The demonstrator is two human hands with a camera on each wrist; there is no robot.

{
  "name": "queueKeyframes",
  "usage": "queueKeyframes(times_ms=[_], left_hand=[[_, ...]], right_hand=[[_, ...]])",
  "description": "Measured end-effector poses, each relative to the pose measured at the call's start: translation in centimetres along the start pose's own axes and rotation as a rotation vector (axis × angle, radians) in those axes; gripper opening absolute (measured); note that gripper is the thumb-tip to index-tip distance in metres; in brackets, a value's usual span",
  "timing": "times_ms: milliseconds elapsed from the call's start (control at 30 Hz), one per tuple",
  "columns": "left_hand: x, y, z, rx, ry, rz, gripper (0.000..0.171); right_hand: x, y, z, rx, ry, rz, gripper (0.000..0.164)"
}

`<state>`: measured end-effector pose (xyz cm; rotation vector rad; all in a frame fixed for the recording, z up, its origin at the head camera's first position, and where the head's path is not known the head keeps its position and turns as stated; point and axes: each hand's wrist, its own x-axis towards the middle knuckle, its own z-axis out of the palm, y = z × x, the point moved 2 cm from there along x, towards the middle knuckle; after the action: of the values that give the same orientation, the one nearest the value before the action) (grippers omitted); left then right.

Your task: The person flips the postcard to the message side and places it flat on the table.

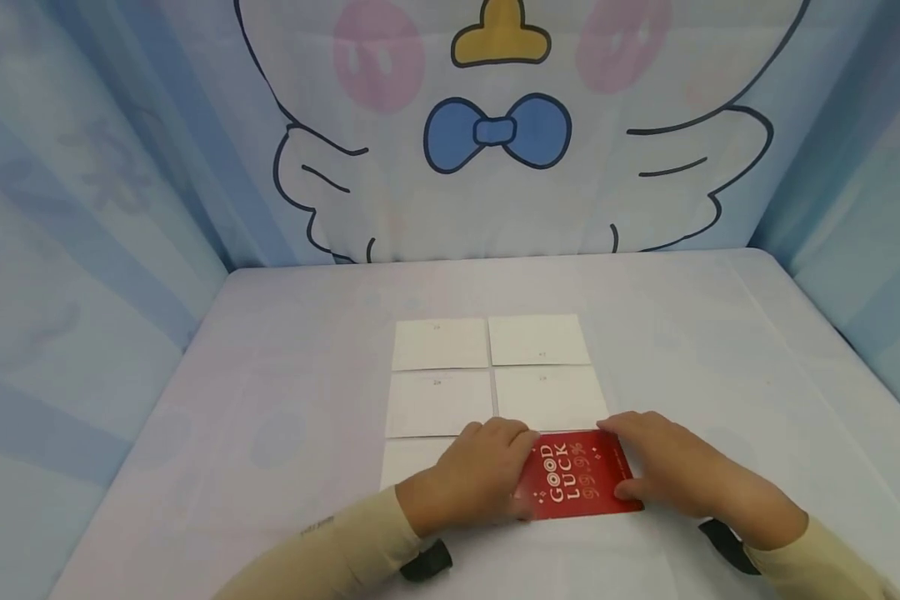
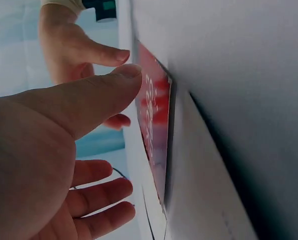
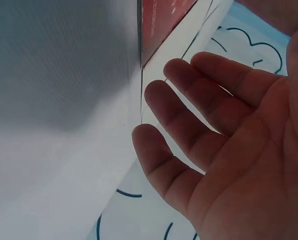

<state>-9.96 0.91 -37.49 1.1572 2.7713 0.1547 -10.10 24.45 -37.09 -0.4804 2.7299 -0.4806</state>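
Note:
A red card point(image 1: 592, 471) printed with GOOD LUCK 99.9% lies at the near right of a grid of white cards point(image 1: 438, 404). My left hand point(image 1: 480, 467) is over its left end; in the left wrist view the thumb point(image 2: 104, 97) is at the card's edge, and the other fingers are loosely extended. At the card's right end is my right hand point(image 1: 675, 467), thumb by the near corner and fingers by the far one. The right wrist view shows those fingers point(image 3: 189, 127) spread and slightly bent. The left hand partly covers the near left white card.
The cards lie on a pale cloth-covered table point(image 1: 292, 358). Printed curtains point(image 1: 495, 200) stand behind it and along both sides. Dark bands point(image 1: 427, 562) show beneath the wrists.

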Motion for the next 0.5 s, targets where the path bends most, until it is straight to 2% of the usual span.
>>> queueKeyframes(times_ms=[67, 133, 333, 500], left_hand=[[-0.4, 0.4, 0.3, 0.071, 0.001, 0.014, 0.074], [-0.6, 0.6, 0.4, 0.101, -0.004, 0.015, 0.069], [-0.6, 0.9, 0.6, 0.113, 0.005, 0.029, 0.047], [-0.4, 1.2, 0.6, 0.11, -0.002, 0.043, 0.041]], right_hand=[[-0.4, -0.2, 0.5, -0.011, -0.004, -0.012, 0.083], [-0.6, -0.5, 0.8, -0.016, -0.003, -0.02, 0.084], [-0.9, -0.8, 1.3, -0.044, 0.007, -0.019, 0.081], [-1.0, -1.0, 1.3, -0.061, -0.012, -0.011, 0.08]])
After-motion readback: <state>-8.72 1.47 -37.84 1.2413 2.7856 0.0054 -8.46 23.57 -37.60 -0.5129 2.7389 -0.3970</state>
